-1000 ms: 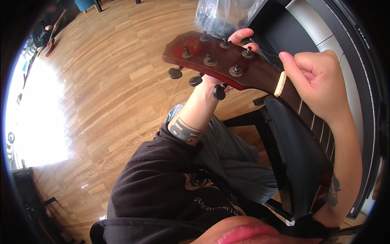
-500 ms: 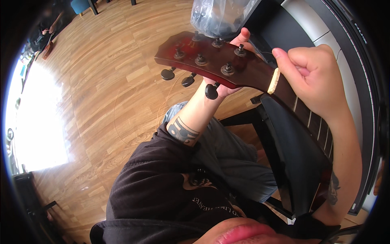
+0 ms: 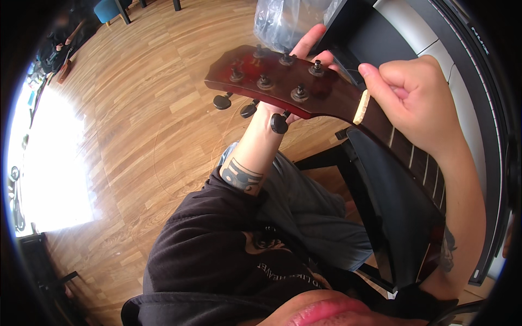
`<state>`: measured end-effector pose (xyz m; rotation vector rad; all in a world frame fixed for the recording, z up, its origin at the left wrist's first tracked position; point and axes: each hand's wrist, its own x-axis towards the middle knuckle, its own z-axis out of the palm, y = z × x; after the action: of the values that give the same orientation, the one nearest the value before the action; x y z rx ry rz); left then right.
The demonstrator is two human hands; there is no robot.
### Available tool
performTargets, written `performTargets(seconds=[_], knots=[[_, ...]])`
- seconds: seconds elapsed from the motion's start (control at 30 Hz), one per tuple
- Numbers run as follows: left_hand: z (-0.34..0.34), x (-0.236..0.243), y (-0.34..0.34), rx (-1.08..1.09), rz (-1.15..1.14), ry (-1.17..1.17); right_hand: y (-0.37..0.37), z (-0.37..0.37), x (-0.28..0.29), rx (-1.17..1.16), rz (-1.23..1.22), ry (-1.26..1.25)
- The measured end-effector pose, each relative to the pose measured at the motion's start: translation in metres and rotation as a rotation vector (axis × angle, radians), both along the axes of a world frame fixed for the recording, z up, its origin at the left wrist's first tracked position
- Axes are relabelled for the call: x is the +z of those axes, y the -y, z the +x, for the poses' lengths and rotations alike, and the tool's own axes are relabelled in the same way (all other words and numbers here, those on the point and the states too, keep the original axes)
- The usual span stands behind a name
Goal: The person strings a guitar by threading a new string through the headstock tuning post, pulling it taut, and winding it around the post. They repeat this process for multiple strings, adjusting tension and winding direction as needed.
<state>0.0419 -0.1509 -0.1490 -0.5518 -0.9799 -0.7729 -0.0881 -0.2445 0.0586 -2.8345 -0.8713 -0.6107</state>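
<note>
A dark red guitar headstock (image 3: 247, 68) with black tuning pegs lies across the upper middle, face up. A pale nut (image 3: 361, 107) separates it from the fretted neck (image 3: 416, 157). No strings run over the frets that show. My left hand (image 3: 309, 43) reaches behind the headstock, which hides its palm; its fingers stretch out past the far edge, spread apart. Over the neck by the nut, my right hand (image 3: 416, 103) is closed, thumb against the curled fingers. A thin string (image 3: 352, 69) meets its thumb tip.
A clear plastic bag (image 3: 288, 22) stands beyond the headstock. Along the right runs a long keyboard (image 3: 462, 103). Thin loose strings (image 3: 155, 157) curl over the wooden floor (image 3: 130, 130). A blue stool (image 3: 107, 10) is at the far left, a black stand (image 3: 326, 157) under the neck.
My left hand has shifted slightly left and farther behind the headstock, and a finger now stretches out longer. The headstock and my right hand have moved slightly left; the right stays closed.
</note>
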Motion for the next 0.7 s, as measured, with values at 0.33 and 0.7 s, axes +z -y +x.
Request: performTargets(seconds=[0.33, 0.7], knots=[[0.011, -0.008, 0.001, 0.191, -0.053, 0.003, -0.001, 0.001, -0.002, 0.002, 0.004, -0.006], [0.013, -0.020, -0.007, 0.062, 0.125, -0.066, -0.009, -0.004, 0.008, -0.047, -0.036, -0.010]])
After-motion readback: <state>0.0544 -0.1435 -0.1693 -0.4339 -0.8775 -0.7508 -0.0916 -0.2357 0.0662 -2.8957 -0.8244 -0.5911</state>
